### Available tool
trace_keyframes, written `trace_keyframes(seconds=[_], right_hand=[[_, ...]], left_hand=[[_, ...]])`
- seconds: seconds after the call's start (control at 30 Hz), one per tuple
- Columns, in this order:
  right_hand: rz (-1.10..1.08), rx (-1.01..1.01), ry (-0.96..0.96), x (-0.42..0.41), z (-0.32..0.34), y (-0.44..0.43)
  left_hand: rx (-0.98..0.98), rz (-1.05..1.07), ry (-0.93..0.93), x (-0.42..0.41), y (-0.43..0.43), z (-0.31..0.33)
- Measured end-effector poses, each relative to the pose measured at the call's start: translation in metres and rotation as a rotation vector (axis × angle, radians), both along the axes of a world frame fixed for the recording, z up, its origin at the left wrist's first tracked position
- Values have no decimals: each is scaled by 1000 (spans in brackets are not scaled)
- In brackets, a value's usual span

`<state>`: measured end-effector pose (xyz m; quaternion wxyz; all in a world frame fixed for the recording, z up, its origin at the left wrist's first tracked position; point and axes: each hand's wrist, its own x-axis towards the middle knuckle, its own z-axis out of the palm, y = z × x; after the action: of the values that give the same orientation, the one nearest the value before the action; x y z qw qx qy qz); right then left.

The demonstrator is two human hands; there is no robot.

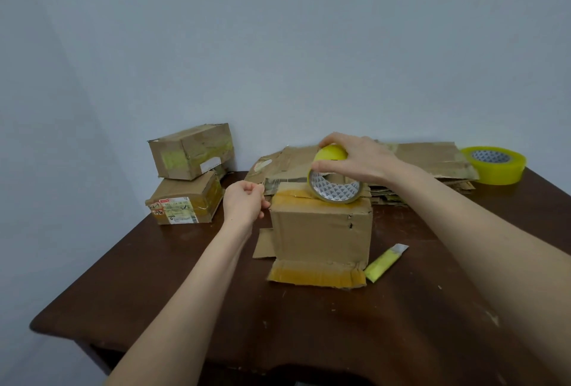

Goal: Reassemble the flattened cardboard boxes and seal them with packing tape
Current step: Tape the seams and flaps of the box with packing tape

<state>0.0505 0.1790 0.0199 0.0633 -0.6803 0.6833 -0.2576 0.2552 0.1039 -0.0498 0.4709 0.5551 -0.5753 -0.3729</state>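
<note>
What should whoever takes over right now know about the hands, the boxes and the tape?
Right hand: grips the tape roll, which sits on top of the centre box.
Left hand: just left of that box, fingers curled, apparently pinching the free tape end. The strip itself barely shows.
Done: two closed boxes stacked at back left.
In progress: top of the centre box. Its near bottom flap lies splayed on the table.
Left: the flattened cardboard pile behind it. The spare roll is at back right.
</note>
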Motion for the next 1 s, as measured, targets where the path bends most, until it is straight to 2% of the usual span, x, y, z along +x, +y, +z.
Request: trace_keyframes(seconds=[0.1,0.2,0.23,0.3,0.37,0.43,0.5,0.57,0.63,0.73,0.8,0.87,1.0], right_hand=[[-32,-7,-2,8,-1,-1],[-23,-8,-6,13,-3,-1],[-25,-9,-21,13,-4,-1],[-36,-15,-41,14,-8,-1],[-41,-24,-38,14,-9,-1],[-36,-29,-31,14,-10,0],[-33,-34,-48,13,-11,-1],[-30,-68,-94,10,-14,-3],[-16,-110,-182,5,-18,-3],[9,-104,-359,-6,-28,2],[-2,-94,-593,-12,-39,7],[17,-120,-715,-12,-44,8],[2,-188,-480,-14,-27,7]], left_hand=[[79,3,-12,3,1,-7],[248,-105,24,3,2,-15],[283,-150,2,3,3,-16],[280,-217,-163,4,2,-16],[200,-250,-402,8,-1,-14],[9,-195,-591,14,-2,-13],[-311,-96,-616,11,5,-7],[-516,-188,-609,-3,22,2],[-514,-342,-749,-23,37,0],[-592,-300,-1052,-32,41,-21],[-633,-271,-1083,-30,36,-25],[-659,-295,-1062,-29,34,-24],[-650,-327,-1133,-27,38,-22]])
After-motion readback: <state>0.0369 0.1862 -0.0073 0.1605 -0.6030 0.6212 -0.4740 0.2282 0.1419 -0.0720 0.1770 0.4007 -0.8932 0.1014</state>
